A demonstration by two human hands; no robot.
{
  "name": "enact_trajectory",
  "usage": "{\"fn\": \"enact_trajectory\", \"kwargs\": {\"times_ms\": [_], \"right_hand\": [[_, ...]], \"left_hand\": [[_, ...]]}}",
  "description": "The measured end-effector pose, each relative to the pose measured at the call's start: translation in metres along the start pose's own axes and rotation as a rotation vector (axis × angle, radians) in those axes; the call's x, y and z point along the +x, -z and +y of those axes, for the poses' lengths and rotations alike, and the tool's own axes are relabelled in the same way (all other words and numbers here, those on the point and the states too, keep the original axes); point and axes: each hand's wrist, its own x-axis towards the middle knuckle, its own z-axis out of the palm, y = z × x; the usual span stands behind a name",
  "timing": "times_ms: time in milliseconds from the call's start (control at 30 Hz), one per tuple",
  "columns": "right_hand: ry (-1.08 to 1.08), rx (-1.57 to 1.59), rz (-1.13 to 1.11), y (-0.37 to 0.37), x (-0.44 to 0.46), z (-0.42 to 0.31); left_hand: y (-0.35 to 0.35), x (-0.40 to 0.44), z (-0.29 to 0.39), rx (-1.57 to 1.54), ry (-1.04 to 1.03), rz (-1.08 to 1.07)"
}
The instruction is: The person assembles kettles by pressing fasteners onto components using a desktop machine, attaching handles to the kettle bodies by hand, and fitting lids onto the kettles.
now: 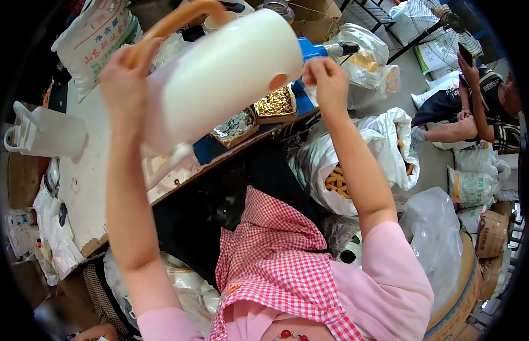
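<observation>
My left hand (pixel 125 77) is closed round the tan curved handle (pixel 162 25) of a large white cylindrical jug (pixel 225 74), raised and tilted above the bench. An orange-brown round spot shows on the jug near its right end. My right hand (pixel 326 74) is closed in a pinch just right of the jug's end, by a blue tool with a metal tip (pixel 332 49); whatever its fingers hold is too small to make out. Below the jug stand a box of brass-coloured small parts (pixel 275 104) and a box of silvery parts (pixel 236 126).
The white bench (pixel 85 187) carries another white jug (pixel 51 133) at the left. A white sack (pixel 94 42) stands behind it. Right of the bench, an open bag (pixel 355 153) holds tan handles. A seated person (pixel 475 108) holds a phone at the far right, near a fan.
</observation>
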Motion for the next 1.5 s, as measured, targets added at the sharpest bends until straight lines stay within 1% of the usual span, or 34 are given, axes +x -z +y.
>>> {"fn": "enact_trajectory", "kwargs": {"times_ms": [33, 67, 100, 167, 200, 233, 300, 333, 400, 433, 500, 567, 600, 633, 700, 767, 833, 867, 900, 967, 1033, 1067, 1133, 1233, 1300, 1367, 1433, 1500], "right_hand": [[-0.053, -0.106, -0.117, 0.011, -0.007, 0.007], [-0.068, -0.185, -0.183, 0.008, -0.018, 0.005], [-0.016, -0.278, -0.309, 0.012, -0.022, 0.019], [0.107, -0.579, -0.405, -0.002, -0.025, 0.023], [0.087, -0.648, -0.464, -0.010, -0.023, 0.024], [0.078, -0.637, -0.469, -0.018, -0.021, 0.027], [0.090, -0.928, -0.576, -0.035, -0.017, 0.031], [0.025, -0.959, -0.577, -0.041, -0.019, 0.028], [0.013, -0.999, -0.564, -0.048, -0.020, 0.030], [0.001, -1.041, -0.539, -0.050, -0.020, 0.030], [-0.015, -1.032, -0.491, -0.052, -0.021, 0.033], [0.058, -0.918, -0.431, -0.049, -0.025, 0.025], [0.079, -0.911, -0.458, -0.049, -0.027, 0.021], [0.142, -0.957, -0.438, -0.046, -0.028, 0.017], [0.267, -1.056, -0.386, -0.038, -0.029, 0.007], [0.276, -1.070, -0.381, -0.039, -0.033, -0.005], [0.291, -0.903, -0.375, -0.050, -0.035, -0.025], [0.185, -0.666, -0.407, -0.059, -0.037, -0.031], [0.188, -0.672, -0.419, -0.076, -0.038, -0.039], [0.105, -0.086, -0.515, -0.118, -0.041, -0.058], [0.208, -0.101, -0.587, -0.157, -0.036, -0.068], [0.210, -0.103, -0.590, -0.171, -0.034, -0.067], [0.239, -0.105, -0.670, -0.193, -0.029, -0.064], [0.197, -0.083, -0.729, -0.203, -0.026, -0.059], [0.213, -0.107, -0.736, -0.205, -0.024, -0.061], [0.223, -0.132, -0.733, -0.204, -0.022, -0.066], [0.300, -0.389, -0.808, -0.203, -0.019, -0.075], [0.316, -0.435, -0.813, -0.205, -0.019, -0.080]], "left_hand": [[0.015, 0.006, -0.015, 0.016, -0.048, 0.104], [0.039, 0.010, -0.023, 0.015, 0.042, 0.042], [0.066, 0.007, -0.031, 0.015, 0.136, -0.020], [0.113, -0.013, -0.061, 0.155, -0.017, 0.044], [0.134, -0.027, -0.068, 0.104, 0.119, 0.070], [0.158, -0.042, -0.074, 0.059, 0.259, 0.094], [0.199, -0.074, -0.091, 0.078, 0.313, 0.144], [0.213, -0.090, -0.098, 0.084, 0.320, 0.146], [0.231, -0.119, -0.114, -0.102, 0.370, 0.215], [0.232, -0.131, -0.120, -0.100, 0.380, 0.230], [0.233, -0.157, -0.127, -0.177, 0.455, 0.240], [0.225, -0.176, -0.130, -0.204, 0.478, 0.253], [0.224, -0.184, -0.135, -0.236, 0.468, 0.238], [0.222, -0.190, -0.139, -0.272, 0.459, 0.221], [0.213, -0.197, -0.137, -0.291, 0.502, 0.216], [0.209, -0.203, -0.142, -0.347, 0.528, 0.227], [0.205, -0.203, -0.138, -0.317, 0.513, 0.220], [0.206, -0.204, -0.138, -0.332, 0.513, 0.212], [0.205, -0.204, -0.138, -0.335, 0.524, 0.221], [0.204, -0.203, -0.137, -0.333, 0.510, 0.192], [0.203, -0.203, -0.136, -0.338, 0.510, 0.198], [0.203, -0.204, -0.136, -0.342, 0.507, 0.200], [0.204, -0.207, -0.139, -0.359, 0.510, 0.209], [0.205, -0.211, -0.140, -0.381, 0.511, 0.218], [0.203, -0.205, -0.132, -0.391, 0.505, 0.218], [0.204, -0.209, -0.140, -0.367, 0.509, 0.205], [0.204, -0.208, -0.139, -0.337, 0.518, 0.186], [0.203, -0.208, -0.140, -0.304, 0.525, 0.171]]}}
